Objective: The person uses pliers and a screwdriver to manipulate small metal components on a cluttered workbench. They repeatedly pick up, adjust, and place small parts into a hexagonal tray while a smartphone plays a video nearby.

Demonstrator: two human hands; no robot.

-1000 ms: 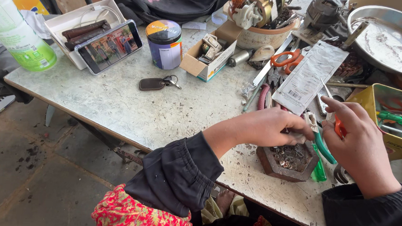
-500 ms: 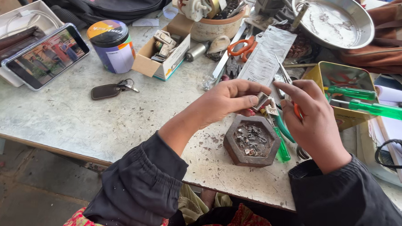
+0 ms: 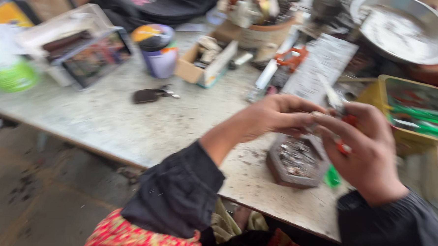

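Observation:
My left hand (image 3: pixel 276 115) and my right hand (image 3: pixel 368 146) meet in the air above a dark hexagonal dish (image 3: pixel 296 162) of several small metal parts. The left fingers pinch a small pale part against a red-handled tool (image 3: pixel 344 133) gripped in the right hand. The frame is blurred, so the small part's shape is unclear. Both arms wear dark sleeves.
On the stained white table (image 3: pixel 115 123) lie a key fob (image 3: pixel 149 94), a purple jar (image 3: pixel 158 51), a small cardboard box (image 3: pixel 207 63), a phone in a tray (image 3: pixel 96 56) and a green bottle (image 3: pixel 9 69). A metal bowl (image 3: pixel 405 28) and a yellow tool tray (image 3: pixel 416 114) sit at right.
The hands have lifted from the hexagonal dish and stay joined above it. The view has shifted and become blurred.

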